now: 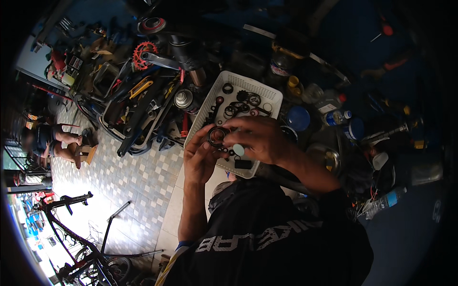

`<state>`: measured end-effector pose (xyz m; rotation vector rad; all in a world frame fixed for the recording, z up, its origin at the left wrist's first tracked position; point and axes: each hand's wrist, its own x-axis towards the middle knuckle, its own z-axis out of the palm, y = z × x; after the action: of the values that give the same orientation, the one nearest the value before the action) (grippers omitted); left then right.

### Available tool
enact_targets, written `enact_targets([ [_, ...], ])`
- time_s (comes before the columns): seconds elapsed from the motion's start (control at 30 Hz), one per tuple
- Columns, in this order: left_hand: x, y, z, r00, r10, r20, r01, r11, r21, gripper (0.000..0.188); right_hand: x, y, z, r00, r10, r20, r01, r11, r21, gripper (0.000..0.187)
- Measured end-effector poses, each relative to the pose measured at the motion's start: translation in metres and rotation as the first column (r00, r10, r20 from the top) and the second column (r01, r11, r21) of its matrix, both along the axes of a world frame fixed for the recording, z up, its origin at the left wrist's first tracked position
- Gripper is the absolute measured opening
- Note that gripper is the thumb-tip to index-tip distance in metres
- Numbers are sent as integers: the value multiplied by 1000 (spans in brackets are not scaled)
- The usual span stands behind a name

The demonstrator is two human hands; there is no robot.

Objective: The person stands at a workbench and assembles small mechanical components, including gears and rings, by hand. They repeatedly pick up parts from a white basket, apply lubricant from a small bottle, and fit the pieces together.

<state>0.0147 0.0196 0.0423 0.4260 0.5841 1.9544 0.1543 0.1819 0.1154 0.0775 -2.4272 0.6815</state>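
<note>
Two-handed part-handling: left hand (pixel 197 157) grasps dark ring (pixel 211 139), right hand (pixel 261 138) at its rim, grip unclear; next move likely wants steadiness.

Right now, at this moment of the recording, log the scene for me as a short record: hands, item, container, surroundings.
left hand: thumb and fingers holding a dark ring-shaped part
right hand: fingers at the ring's right side; exact grip unclear
pale green disc: by the right fingers; unclear whether held
container: white perforated basket beneath the hands, holding small loose parts
left of basket: spray can, red chainring
right of basket: round blue lid
</note>
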Motion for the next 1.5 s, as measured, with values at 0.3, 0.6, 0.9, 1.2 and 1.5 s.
enact_targets([
  [0.3, 4, 0, 9, 973, 54, -224, -72, 995, -73, 50, 7, -16, 2, 998, -59, 18, 55, 986, 154, 20],
  [0.6, 12, -8, 24, 899, 76, -430, -173, 966, -190, 43, -1, -14, 4, 971, -103, 216, 186, 895, -407, 26],
  [0.9, 15, -11, 40, 742, 73, -667, -305, 922, -238, 36, -7, -14, 2, 943, -58, 328, 182, 914, -363, 34],
  [1.2, 7, -6, 28, 764, 61, -642, -273, 933, -237, 36, -15, -24, -14, 938, -143, 317, 279, 853, -440, 34],
  [1.5, 19, 14, 20, 785, 291, -547, -498, 821, -278, 71, -12, -28, 22, 915, 32, 403, 206, 820, -533, 38],
])
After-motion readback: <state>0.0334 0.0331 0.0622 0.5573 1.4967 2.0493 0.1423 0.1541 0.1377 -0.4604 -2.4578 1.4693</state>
